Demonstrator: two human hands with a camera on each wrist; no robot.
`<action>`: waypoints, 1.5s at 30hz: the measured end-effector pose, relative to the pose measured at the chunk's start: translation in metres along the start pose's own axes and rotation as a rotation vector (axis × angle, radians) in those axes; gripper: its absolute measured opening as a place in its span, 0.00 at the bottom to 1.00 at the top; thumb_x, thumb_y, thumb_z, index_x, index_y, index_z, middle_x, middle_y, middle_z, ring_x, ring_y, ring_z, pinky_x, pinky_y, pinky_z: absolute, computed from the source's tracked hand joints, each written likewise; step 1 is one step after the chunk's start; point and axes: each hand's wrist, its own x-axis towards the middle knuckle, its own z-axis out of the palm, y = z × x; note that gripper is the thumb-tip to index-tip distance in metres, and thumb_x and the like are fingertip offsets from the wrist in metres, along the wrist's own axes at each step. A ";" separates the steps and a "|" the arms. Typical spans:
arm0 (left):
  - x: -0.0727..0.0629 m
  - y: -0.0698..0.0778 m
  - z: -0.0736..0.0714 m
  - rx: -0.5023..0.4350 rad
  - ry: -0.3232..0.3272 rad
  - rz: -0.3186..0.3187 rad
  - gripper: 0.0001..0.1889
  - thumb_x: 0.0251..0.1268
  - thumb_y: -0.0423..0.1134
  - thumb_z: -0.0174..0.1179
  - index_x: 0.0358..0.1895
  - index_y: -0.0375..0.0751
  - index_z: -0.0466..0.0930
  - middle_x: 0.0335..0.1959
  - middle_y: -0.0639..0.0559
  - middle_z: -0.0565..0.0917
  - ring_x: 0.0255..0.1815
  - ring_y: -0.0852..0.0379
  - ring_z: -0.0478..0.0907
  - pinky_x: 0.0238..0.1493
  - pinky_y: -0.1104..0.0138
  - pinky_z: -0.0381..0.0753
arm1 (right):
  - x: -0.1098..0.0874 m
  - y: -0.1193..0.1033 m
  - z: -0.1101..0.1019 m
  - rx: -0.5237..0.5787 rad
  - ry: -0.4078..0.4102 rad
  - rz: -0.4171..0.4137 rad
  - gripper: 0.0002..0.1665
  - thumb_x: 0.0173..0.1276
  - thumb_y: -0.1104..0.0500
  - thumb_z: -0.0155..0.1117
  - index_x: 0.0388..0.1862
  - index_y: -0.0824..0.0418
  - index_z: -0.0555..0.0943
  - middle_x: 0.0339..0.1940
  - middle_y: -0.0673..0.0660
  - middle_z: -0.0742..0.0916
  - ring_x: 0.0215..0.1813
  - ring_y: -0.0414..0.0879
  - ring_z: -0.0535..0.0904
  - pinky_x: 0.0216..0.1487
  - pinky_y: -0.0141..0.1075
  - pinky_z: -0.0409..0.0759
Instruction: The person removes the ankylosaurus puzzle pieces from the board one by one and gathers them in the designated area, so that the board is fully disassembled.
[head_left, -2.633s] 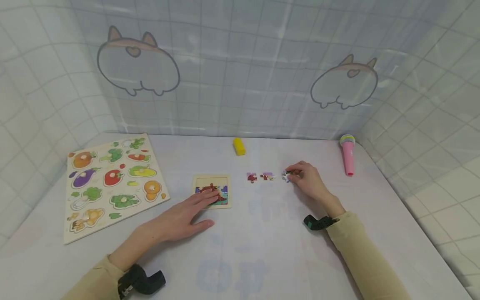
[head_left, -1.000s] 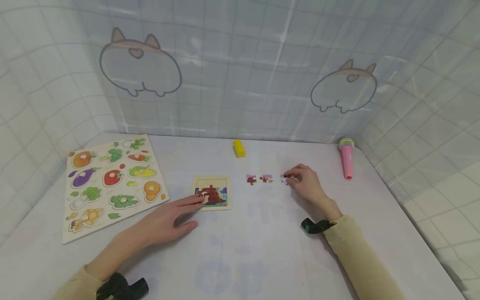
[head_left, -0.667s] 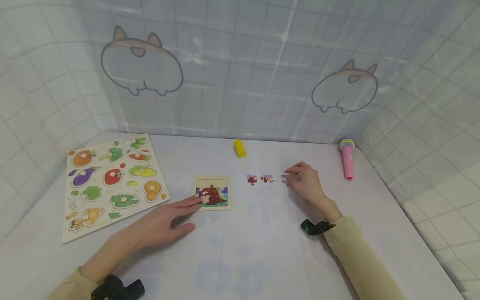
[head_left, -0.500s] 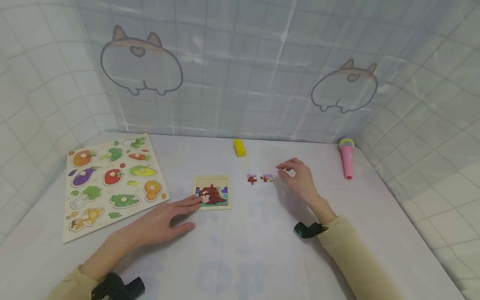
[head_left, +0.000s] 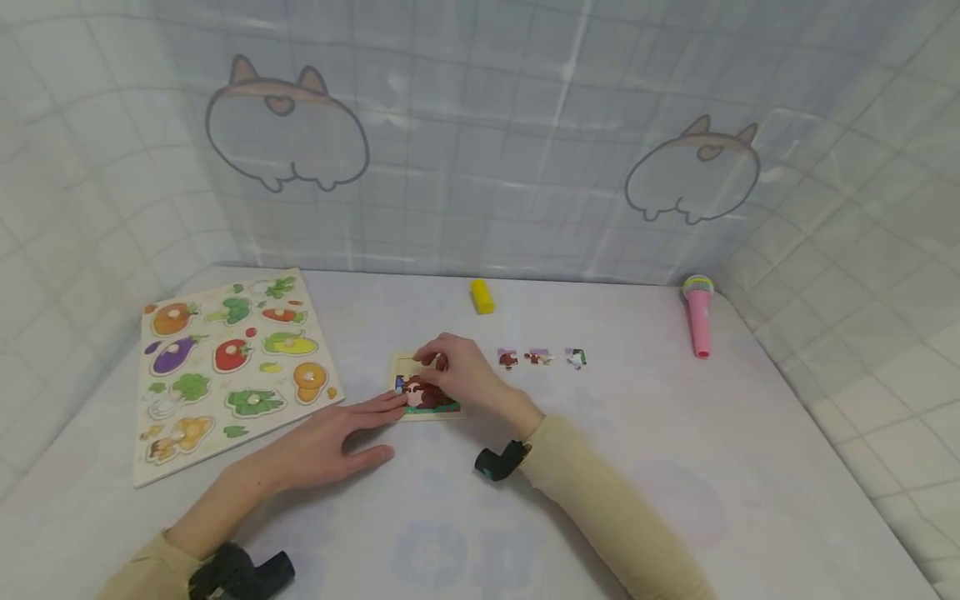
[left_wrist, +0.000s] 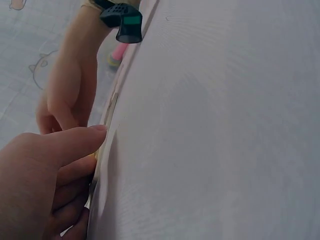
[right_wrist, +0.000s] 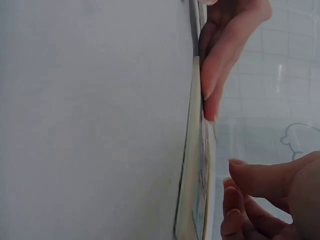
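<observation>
A small wooden jigsaw puzzle tray (head_left: pixel 452 416) with a brown animal picture lies on the table, its lower rows filled with pieces. Its top strip shows bare wood where the hand does not cover it. My left hand (head_left: pixel 330 446) rests flat with fingertips on the tray's lower left. My right hand (head_left: pixel 467 375) hovers over the tray's upper right, thumb and fingers bent. In the right wrist view, the right hand (right_wrist: pixel 270 195) shows a small gap at its fingertips and no piece in it. Three loose puzzle pieces (head_left: pixel 538 357) lie in a row to the right.
A large vegetable peg board (head_left: pixel 247 375) lies at the left. Behind the small tray sits a yellow block (head_left: pixel 482 297). A pink toy microphone (head_left: pixel 699 317) lies at the far right. Tile-patterned sheeting walls the table at the back and sides.
My right hand has moved left from the loose pieces to above the tray, leaving the third piece lying in view. Earlier, my left hand drew back slightly to the tray's left edge.
</observation>
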 end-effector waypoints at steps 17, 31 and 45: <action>0.000 -0.006 -0.008 0.010 -0.016 -0.012 0.29 0.69 0.59 0.60 0.71 0.60 0.71 0.76 0.67 0.64 0.77 0.58 0.62 0.72 0.51 0.69 | 0.003 -0.003 0.009 -0.058 -0.091 -0.023 0.13 0.70 0.61 0.67 0.51 0.61 0.86 0.42 0.56 0.82 0.38 0.42 0.75 0.38 0.27 0.73; 0.000 -0.005 -0.006 -0.028 -0.022 -0.017 0.29 0.68 0.57 0.62 0.71 0.59 0.72 0.76 0.68 0.64 0.77 0.58 0.61 0.72 0.51 0.68 | 0.002 0.000 0.012 -0.071 -0.096 -0.020 0.12 0.70 0.61 0.66 0.51 0.61 0.85 0.43 0.55 0.81 0.38 0.42 0.75 0.40 0.27 0.73; -0.001 -0.006 -0.004 -0.018 -0.009 -0.008 0.28 0.69 0.57 0.61 0.70 0.60 0.73 0.75 0.68 0.64 0.77 0.58 0.61 0.72 0.52 0.68 | 0.001 0.004 0.017 -0.034 -0.092 -0.030 0.10 0.70 0.63 0.66 0.49 0.61 0.81 0.40 0.54 0.79 0.37 0.41 0.74 0.39 0.26 0.74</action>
